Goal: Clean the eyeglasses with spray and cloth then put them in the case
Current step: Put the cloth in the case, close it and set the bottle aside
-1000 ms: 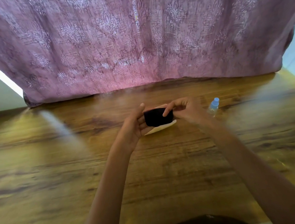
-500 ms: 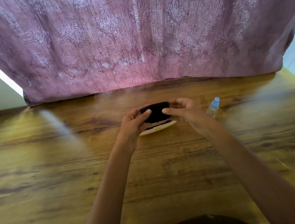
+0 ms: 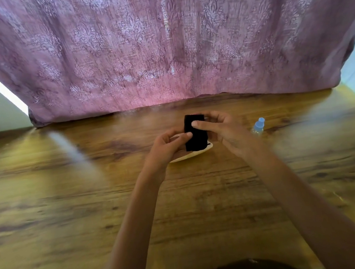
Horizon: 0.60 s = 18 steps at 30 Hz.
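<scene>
Left hand [image 3: 165, 145] and right hand [image 3: 226, 131] together pinch the black cloth [image 3: 197, 141] above the pale case [image 3: 197, 153], spray bottle [image 3: 258, 126] nearby.

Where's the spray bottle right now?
In the head view, the small clear spray bottle with a pale blue cap stands upright on the wooden table, right of centre, close beside the right hand on its outer side.
</scene>
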Tool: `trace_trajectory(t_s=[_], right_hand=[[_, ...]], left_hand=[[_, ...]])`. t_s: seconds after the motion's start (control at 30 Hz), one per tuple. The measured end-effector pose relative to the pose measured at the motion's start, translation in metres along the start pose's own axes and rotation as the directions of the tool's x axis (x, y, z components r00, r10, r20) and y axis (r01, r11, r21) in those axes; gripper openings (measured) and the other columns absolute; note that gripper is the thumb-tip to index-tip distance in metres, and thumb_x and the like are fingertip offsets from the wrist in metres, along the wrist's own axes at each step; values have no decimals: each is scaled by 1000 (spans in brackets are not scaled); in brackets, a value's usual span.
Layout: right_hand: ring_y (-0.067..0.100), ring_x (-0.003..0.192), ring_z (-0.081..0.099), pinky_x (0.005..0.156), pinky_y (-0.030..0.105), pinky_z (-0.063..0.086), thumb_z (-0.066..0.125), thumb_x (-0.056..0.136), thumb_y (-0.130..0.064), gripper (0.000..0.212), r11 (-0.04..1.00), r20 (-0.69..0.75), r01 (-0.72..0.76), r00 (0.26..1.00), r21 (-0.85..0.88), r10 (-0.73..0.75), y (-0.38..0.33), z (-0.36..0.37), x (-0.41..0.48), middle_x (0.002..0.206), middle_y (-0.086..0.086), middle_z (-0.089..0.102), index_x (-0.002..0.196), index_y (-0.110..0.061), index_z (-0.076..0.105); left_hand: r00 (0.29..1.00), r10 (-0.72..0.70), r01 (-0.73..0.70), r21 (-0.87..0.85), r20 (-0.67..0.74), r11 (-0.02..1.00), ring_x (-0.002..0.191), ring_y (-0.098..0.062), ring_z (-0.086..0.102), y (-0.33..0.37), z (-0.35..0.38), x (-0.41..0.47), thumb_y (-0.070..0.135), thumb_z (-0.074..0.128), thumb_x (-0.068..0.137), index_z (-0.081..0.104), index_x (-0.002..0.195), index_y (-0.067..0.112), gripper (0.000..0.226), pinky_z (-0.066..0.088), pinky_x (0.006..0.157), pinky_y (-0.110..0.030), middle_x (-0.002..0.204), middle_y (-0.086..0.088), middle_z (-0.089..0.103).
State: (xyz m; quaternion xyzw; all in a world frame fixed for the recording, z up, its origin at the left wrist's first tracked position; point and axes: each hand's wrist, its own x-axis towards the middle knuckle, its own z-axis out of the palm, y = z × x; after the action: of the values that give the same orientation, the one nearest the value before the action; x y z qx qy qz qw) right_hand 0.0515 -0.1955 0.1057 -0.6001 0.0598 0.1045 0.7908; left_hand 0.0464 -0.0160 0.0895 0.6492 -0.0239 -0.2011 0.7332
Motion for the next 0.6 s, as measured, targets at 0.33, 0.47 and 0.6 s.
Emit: trace_trajectory(t_s=[0.33, 0.47, 0.6], right_hand=[[19, 92, 72, 75, 26, 59, 68, 80, 10, 39, 981, 34, -134, 991, 141, 131, 3, -5, -1, 100, 9, 74, 117, -3, 64], [20, 99, 70, 80, 28, 58, 68, 80, 10, 37, 1000, 32, 8, 999, -4, -8, 6, -4, -2, 102, 7, 75, 110, -11, 68], [10, 91, 71, 71, 18, 54, 68, 82, 8, 31, 968, 55, 146, 989, -202, -138, 5, -2, -6, 96, 1, 75, 102, -16, 70]], left_hand=[[1000, 10, -10, -116, 1, 993, 99, -28, 70, -1, 0, -3, 15, 61, 92, 62, 121, 19, 29, 58, 84, -33, 107, -14, 73], [1000, -20, 19, -161, -2, 987, 99, -27, 70, -5, -1, -1, 10, 54, 96, 61, 120, 16, 26, 58, 81, -32, 107, -13, 73], [995, -94, 84, -244, -29, 966, 95, -27, 71, -5, -1, 1, 8, 48, 98, 60, 116, 6, 22, 59, 75, -30, 106, -20, 71]])
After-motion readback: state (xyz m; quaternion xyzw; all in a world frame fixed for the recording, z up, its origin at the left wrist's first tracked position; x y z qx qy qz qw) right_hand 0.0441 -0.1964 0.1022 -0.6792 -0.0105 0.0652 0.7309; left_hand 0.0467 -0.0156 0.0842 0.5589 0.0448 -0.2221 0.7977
